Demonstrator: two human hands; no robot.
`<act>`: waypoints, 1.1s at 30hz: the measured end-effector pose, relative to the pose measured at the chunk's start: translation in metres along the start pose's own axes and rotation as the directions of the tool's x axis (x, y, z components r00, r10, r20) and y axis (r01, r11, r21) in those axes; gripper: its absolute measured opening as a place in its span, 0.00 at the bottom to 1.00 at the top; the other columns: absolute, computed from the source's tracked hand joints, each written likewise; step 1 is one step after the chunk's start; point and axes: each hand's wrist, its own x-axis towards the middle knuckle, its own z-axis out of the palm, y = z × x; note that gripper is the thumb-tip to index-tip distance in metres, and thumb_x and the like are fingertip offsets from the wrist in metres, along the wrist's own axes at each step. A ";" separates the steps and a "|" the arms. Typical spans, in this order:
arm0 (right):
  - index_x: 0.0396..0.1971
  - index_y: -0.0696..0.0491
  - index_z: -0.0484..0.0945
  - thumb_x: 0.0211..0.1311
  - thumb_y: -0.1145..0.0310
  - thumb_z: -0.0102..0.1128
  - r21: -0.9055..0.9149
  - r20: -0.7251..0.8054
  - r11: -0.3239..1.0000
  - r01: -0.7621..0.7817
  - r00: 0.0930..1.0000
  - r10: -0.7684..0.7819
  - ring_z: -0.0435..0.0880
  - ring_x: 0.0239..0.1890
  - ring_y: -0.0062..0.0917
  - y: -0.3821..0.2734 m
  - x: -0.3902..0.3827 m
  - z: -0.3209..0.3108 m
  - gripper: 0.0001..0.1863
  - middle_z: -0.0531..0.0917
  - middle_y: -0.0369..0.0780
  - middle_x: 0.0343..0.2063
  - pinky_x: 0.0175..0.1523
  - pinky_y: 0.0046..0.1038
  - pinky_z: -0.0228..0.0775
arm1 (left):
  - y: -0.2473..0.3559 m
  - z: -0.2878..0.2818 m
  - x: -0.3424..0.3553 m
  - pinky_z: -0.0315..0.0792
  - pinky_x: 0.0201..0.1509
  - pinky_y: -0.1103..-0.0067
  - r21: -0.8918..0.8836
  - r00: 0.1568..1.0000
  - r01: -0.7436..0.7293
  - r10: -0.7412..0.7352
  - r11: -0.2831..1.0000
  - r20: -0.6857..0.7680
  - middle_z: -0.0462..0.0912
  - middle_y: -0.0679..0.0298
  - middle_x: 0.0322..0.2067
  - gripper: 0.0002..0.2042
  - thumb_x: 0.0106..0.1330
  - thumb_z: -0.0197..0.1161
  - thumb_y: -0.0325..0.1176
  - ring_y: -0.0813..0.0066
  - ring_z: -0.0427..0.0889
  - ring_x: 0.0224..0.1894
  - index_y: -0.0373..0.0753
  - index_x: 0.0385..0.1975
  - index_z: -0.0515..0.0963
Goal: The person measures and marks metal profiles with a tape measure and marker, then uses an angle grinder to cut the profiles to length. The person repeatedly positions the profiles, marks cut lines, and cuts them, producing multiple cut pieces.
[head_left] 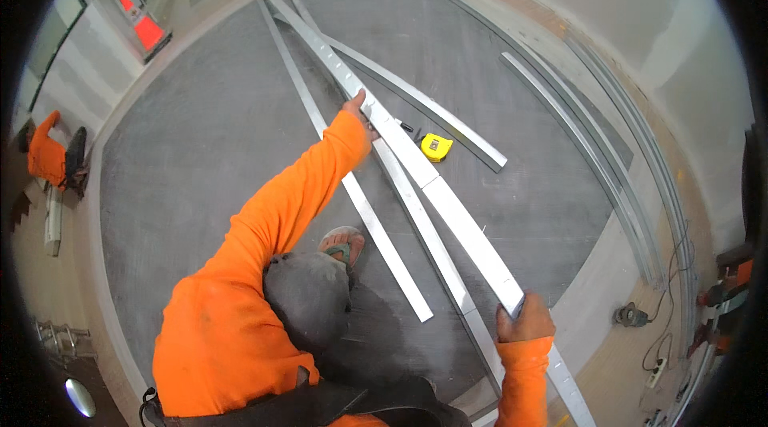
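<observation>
A long, light-grey metal stud (468, 223) runs from the far left toward the lower right, with slots along its far part. My left hand (360, 113) grips it partway along, thumb on top. My right hand (526, 318) is wrapped around its nearer part. Beyond my right hand a metal strip (570, 387) continues; I cannot tell whether it is the same piece. Beneath the held stud lies a second metal stud (430, 231). To the right of my left hand, a yellow tape measure (435, 147) and a dark marker-like stick (405, 125) rest on the grey floor.
One metal strip (364, 207) lies left of the held stud, and a shorter metal channel (432, 109) lies right. Several long channels (572, 127) line the right wall. A corded power tool (630, 315) sits lower right. An orange cone (146, 27) and orange equipment (50, 153) stand left.
</observation>
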 end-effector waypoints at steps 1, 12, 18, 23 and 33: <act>0.41 0.56 0.71 0.44 0.67 0.69 -0.042 0.007 0.999 0.001 1.000 0.000 0.78 0.36 0.46 0.003 0.009 0.001 0.23 0.77 0.47 0.33 0.41 0.42 0.71 | 0.006 0.007 0.008 0.65 0.62 0.55 -0.005 0.998 0.049 -0.049 0.999 0.048 0.70 0.54 0.58 0.27 0.68 0.52 0.53 0.55 0.72 0.57 0.37 0.56 0.67; 0.35 0.54 0.71 0.48 0.71 0.64 -0.209 0.055 0.856 -0.472 0.869 0.493 0.78 0.43 0.48 0.055 0.069 0.000 0.14 0.80 0.49 0.35 0.48 0.44 0.69 | 0.048 0.064 0.168 0.71 0.52 0.66 0.789 0.754 -0.435 0.303 -0.434 0.583 0.80 0.49 0.42 0.15 0.71 0.49 0.39 0.57 0.79 0.46 0.38 0.51 0.71; 0.41 0.52 0.71 0.49 0.68 0.63 -0.225 0.069 0.878 -0.423 0.892 0.447 0.78 0.45 0.47 0.078 0.109 0.035 0.18 0.80 0.48 0.38 0.51 0.42 0.69 | 0.034 0.057 0.324 0.73 0.52 0.70 0.953 0.934 -0.303 0.194 -0.023 0.301 0.79 0.49 0.47 0.21 0.64 0.61 0.32 0.57 0.79 0.49 0.32 0.54 0.69; 0.42 0.52 0.72 0.54 0.65 0.62 -0.209 0.205 0.852 -0.480 0.830 0.519 0.79 0.46 0.46 0.080 0.156 0.057 0.16 0.81 0.48 0.40 0.51 0.41 0.70 | 0.008 0.087 0.405 0.74 0.51 0.67 0.301 0.994 -0.069 0.092 0.951 -0.063 0.78 0.50 0.47 0.20 0.67 0.58 0.39 0.58 0.79 0.48 0.30 0.51 0.71; 0.46 0.53 0.72 0.54 0.65 0.65 0.063 0.151 0.927 -0.370 0.921 0.358 0.76 0.51 0.43 0.117 0.201 0.117 0.20 0.78 0.47 0.46 0.57 0.40 0.67 | -0.221 0.148 0.191 0.60 0.66 0.53 0.300 0.947 0.299 -0.321 0.906 0.026 0.62 0.51 0.62 0.31 0.67 0.57 0.44 0.51 0.62 0.65 0.34 0.64 0.56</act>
